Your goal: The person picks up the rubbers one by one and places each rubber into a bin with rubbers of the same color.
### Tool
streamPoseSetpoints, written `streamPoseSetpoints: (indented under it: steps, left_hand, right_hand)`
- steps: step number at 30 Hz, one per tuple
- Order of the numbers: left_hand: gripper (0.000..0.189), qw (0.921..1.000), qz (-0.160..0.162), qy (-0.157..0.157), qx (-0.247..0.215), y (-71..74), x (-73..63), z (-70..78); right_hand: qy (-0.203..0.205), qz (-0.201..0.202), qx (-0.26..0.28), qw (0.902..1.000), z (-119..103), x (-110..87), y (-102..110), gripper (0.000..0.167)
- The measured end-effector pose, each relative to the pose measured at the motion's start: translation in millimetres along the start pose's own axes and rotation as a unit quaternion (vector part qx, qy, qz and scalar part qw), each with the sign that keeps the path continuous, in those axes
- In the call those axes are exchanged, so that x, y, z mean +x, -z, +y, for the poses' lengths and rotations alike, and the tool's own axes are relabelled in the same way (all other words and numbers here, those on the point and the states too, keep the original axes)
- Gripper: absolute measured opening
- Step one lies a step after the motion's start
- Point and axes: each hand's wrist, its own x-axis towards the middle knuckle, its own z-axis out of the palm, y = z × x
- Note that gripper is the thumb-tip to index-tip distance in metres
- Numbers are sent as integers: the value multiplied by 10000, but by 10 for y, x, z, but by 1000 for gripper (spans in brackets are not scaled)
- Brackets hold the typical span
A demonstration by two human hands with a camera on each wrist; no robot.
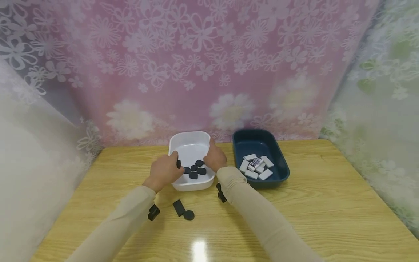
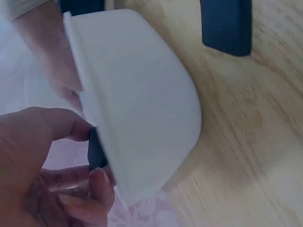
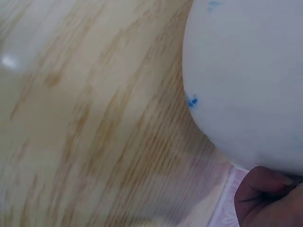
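My left hand (image 1: pixel 166 170) pinches a small black block (image 2: pixel 96 150) between thumb and fingers at the left rim of a white plastic tub (image 1: pixel 192 187). Inside the tub lie several small black blocks (image 1: pixel 193 175), some with rounded corners. At the tub's opposite side, my right hand (image 1: pixel 216 157) grips the rim with curled fingers; the right wrist view shows only part of this hand against the outer wall. On the table in front of the tub are a black rectangular block (image 1: pixel 179 207) and a rounded black piece (image 1: pixel 188 215), touching or nearly so.
A dark blue tub (image 1: pixel 282 164) stands to the right of the white one, holding several white eraser-like blocks (image 1: pixel 265 174), one in a printed sleeve (image 1: pixel 257 162). Both tubs sit near the back edge of the wood-grain table (image 1: pixel 314 211). Flowered cloth (image 1: pixel 209 72) hangs behind it.
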Motion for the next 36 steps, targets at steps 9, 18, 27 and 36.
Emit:
streamPoseSetpoints:
  steps: [9,18,27,36]
  left_hand:
    - [15,9951,113,-251,951,-170,109,272]
    - [6,9930,-255,58,1148,-258,201,382]
    - [8,9931,-372,133,1101,-309,202,367]
    - [10,9943,-416,259,948,-359,226,314]
  right_hand:
    - [-12,20,-7,10000,-45,-12,18,81]
    - [26,40,-26,10000,-42,0,17,81]
    - [5,90,34,10000,-3,-47,-5,79]
    - [-11,110,-21,9999,11,-44,-13,78]
